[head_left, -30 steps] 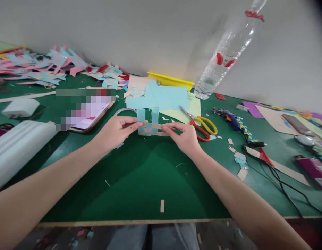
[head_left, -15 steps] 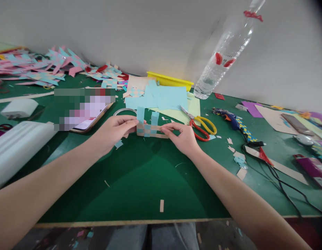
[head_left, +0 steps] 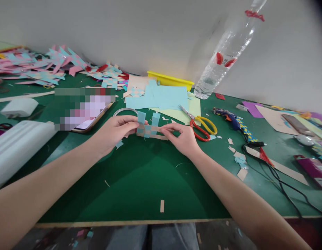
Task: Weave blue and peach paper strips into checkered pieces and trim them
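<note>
Between my hands, just above the green table, is a small woven piece of paper strips (head_left: pixel 147 129), beige crossed with light blue. Two blue strip ends stand up from it, and beige ends reach to the right. My left hand (head_left: pixel 118 131) is closed on its left side, thumb on top. The fingertips of my right hand (head_left: pixel 180 136) pinch a beige strip end on the right. Behind my left hand shows part of a pale ring (head_left: pixel 124 110), perhaps a tape roll. Scissors (head_left: pixel 201 124) with red and yellow handles lie beyond my right hand.
Blue paper sheets (head_left: pixel 168 96) and a yellow tray (head_left: pixel 171 81) are at the back. A clear bottle (head_left: pixel 215 66) stands behind the scissors. At left are a phone (head_left: pixel 90 119), a white adapter (head_left: pixel 19 107) and woven strips (head_left: pixel 41 66). Black cables (head_left: pixel 280 184) trail at right.
The upright blue strip ends have tilted and look a little shorter. Both hands have stayed nearly where they were, still holding the woven paper.
</note>
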Demonstrator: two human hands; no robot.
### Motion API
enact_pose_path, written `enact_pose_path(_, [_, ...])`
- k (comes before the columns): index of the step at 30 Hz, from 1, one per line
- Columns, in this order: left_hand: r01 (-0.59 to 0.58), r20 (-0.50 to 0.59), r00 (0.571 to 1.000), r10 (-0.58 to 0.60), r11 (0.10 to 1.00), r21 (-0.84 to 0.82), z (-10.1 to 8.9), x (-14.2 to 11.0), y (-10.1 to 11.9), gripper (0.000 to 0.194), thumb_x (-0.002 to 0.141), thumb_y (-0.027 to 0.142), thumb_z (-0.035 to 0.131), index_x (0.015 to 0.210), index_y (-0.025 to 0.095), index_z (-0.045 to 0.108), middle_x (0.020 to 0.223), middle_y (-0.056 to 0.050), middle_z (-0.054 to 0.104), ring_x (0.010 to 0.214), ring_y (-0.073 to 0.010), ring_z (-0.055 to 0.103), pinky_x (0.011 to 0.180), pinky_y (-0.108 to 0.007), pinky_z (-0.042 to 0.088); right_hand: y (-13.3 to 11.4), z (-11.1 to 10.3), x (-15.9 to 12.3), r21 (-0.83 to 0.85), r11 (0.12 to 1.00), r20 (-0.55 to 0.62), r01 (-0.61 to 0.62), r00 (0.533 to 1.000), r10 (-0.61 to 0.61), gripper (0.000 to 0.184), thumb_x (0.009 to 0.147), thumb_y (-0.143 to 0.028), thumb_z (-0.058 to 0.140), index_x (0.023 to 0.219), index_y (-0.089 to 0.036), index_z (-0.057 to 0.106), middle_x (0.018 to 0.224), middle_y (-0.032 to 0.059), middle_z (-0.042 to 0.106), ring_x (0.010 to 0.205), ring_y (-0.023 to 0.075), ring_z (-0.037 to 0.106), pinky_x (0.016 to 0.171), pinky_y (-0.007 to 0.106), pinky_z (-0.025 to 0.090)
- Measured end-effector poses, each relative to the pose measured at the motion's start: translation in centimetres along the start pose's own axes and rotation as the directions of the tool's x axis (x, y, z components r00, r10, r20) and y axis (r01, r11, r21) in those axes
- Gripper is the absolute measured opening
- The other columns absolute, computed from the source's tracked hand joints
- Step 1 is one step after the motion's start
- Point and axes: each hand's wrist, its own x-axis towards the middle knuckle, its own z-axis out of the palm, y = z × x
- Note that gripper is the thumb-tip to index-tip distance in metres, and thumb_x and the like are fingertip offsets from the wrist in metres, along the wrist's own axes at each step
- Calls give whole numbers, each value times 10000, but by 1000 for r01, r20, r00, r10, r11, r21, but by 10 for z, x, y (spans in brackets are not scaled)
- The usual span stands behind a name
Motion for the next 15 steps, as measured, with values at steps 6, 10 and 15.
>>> enact_pose_path(6, [-25,71,997,36,988,-150,-2,3,-4,161,796,311,635,858,213,746,1028,-65,713,1045,-274,632,958,-390,490,2,0,-1,-5,1000,6,17,1000,-17,161,846,-332,600,897,-229,713,909,13,734,804,151,666,788,331,560])
enact_pose_path(10, [-27,80,996,39,989,-143,-2,2,-3,181,809,317,613,857,207,748,1034,-72,709,1067,-283,624,949,-398,501,1,1,-1,-18,1000,12,18,1000,-18,147,846,-321,601,892,-238,713,908,5,736,790,148,674,826,349,555])
enact_pose_path(15, [-10,87,996,20,993,-120,-3,2,-1,187,816,311,604,890,211,745,1049,-68,707,1069,-279,622,939,-387,506,0,0,0,-39,999,26,14,1000,-13,149,846,-324,598,891,-243,714,925,7,737,817,159,681,832,361,553])
